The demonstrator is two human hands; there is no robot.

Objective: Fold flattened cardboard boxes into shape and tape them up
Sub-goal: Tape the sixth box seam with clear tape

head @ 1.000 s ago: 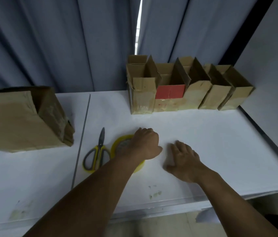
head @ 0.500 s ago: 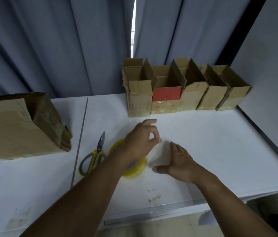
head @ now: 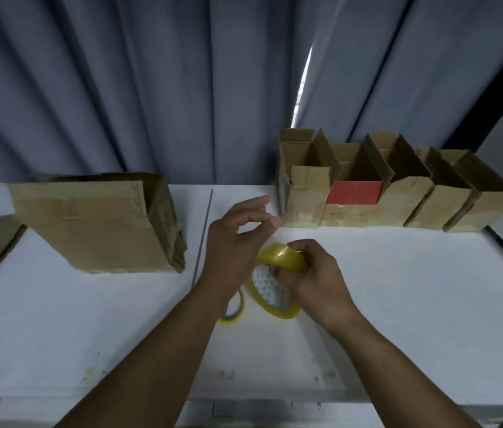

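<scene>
While a person's right hand point(head: 315, 282) gripped the single yellow tape roll point(head: 282, 257) tilted over the desk point(head: 398, 304), the left hand point(head: 234, 242) hovered half-open, holding nothing visible; five folded boxes point(head: 407, 199) lined the rear.

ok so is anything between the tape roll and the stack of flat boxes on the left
Only the left hand, which hangs between the tape roll in the right hand and the stack of flattened boxes; nothing else visible.
</scene>
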